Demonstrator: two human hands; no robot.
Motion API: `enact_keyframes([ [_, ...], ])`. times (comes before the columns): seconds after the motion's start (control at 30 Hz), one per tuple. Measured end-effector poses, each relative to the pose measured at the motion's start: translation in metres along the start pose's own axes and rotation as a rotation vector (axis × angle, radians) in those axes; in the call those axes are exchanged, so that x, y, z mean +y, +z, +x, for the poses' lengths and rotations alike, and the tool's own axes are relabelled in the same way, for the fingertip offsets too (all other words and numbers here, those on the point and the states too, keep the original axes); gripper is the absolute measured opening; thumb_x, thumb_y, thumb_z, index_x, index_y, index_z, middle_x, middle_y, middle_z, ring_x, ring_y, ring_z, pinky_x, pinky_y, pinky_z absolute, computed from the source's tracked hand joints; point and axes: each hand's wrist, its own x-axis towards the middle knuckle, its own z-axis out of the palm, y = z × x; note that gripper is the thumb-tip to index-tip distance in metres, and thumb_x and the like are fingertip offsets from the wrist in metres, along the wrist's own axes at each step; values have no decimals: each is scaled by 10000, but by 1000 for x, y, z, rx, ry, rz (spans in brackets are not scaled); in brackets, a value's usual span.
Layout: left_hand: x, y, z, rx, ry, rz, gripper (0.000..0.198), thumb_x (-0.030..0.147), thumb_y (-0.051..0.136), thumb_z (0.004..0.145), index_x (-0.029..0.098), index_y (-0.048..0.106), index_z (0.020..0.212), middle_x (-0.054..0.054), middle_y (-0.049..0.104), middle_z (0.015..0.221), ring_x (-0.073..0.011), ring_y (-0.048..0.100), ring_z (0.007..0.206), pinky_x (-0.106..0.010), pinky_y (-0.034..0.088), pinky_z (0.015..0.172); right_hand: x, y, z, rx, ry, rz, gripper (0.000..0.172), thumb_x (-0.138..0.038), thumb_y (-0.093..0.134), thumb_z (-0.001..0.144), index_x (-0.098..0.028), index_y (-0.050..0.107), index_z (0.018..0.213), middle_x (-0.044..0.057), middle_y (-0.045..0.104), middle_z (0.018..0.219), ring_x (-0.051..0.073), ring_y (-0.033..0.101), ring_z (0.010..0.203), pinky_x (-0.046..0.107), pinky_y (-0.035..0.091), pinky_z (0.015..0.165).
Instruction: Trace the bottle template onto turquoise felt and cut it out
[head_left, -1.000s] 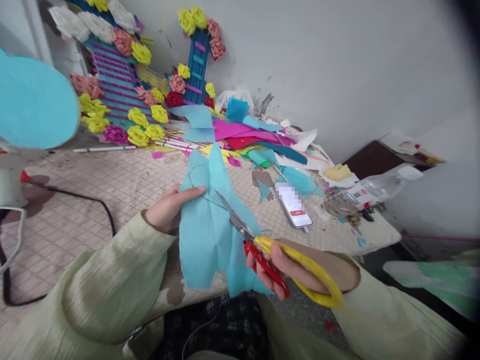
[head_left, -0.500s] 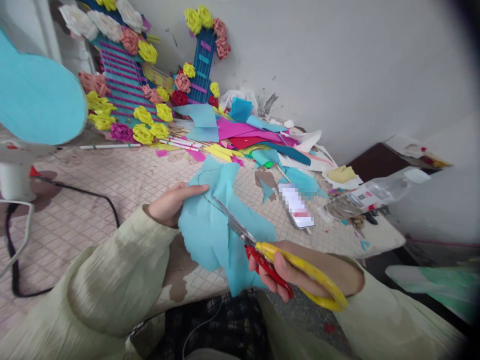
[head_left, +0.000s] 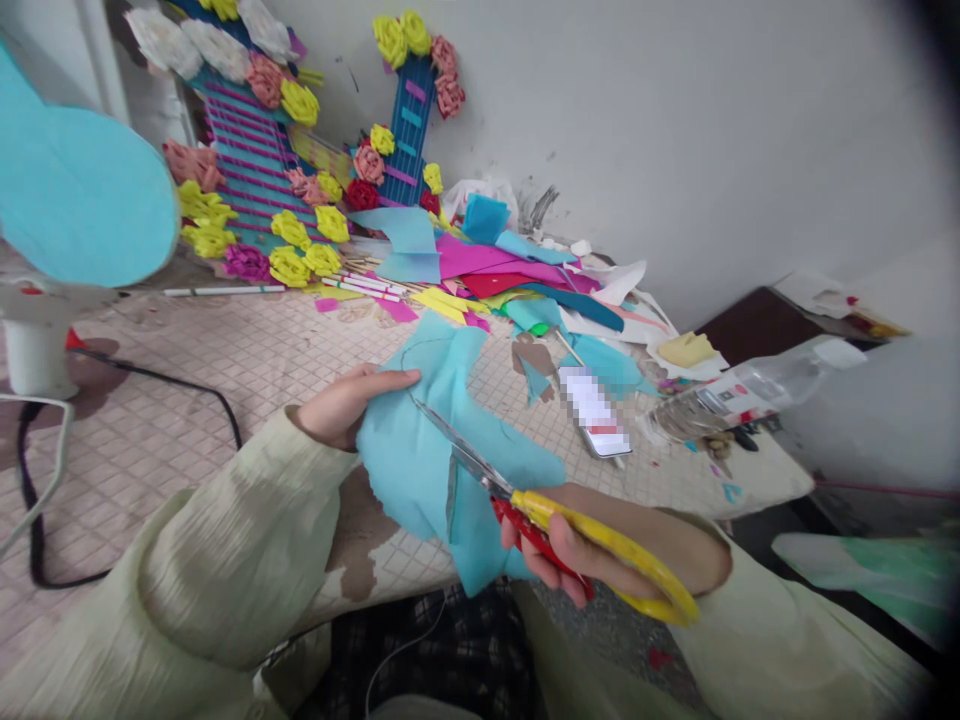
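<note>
A light blue paper [head_left: 409, 470] with drawn curved lines hangs over the table's near edge. My left hand [head_left: 349, 402] grips its left side, the thumb on top and the other fingers hidden beneath. My right hand [head_left: 570, 550] is closed on scissors [head_left: 615, 548] with yellow and red handles. The scissor blades point up and left across the paper, their tips close to my left thumb. Part of the paper falls in a fold beside the blades.
A phone [head_left: 595, 412] lies right of the paper, with a clear bottle [head_left: 750, 392] beyond it. Coloured paper scraps [head_left: 517, 265] and sticks are heaped along the wall. Flower-covered decorations [head_left: 255, 170] stand behind. A black cable [head_left: 165, 375] crosses the table's left side.
The scissor tips have moved slightly left and up, nearer my left thumb. The cut paper beside the blades has shifted, showing a darker edge. My left hand keeps its hold.
</note>
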Motion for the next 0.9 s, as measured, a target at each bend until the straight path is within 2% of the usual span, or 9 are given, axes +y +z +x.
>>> enact_keyframes([
  [0.2,2,1,-1,-6,-13,-11,173,196,601,697,111,676,566,-67,672,532,-169,621,481,-237,527,492,3,-1,1,-3,17,6,684,-715,175,762,-127,467,956,1,452,633,80,433,444,225,351,434],
  [0.37,2,1,-1,29,-12,-16,136,210,635,663,99,680,599,-80,686,574,-192,636,528,-262,536,528,4,2,2,3,24,55,687,-725,196,750,-124,471,939,-7,450,622,70,427,427,219,348,425],
  [0.6,2,-2,-1,4,25,-11,104,213,639,665,120,686,665,-73,704,644,-199,652,588,-264,551,565,1,3,2,14,26,91,670,-723,208,747,-140,475,940,-33,419,595,68,407,430,232,360,452],
  [0.9,5,-2,-4,-14,48,-32,167,146,548,719,114,681,623,-63,690,579,-185,640,523,-252,551,537,11,1,7,-26,-31,164,657,-727,234,732,-136,474,886,-56,403,531,61,406,421,218,361,449],
])
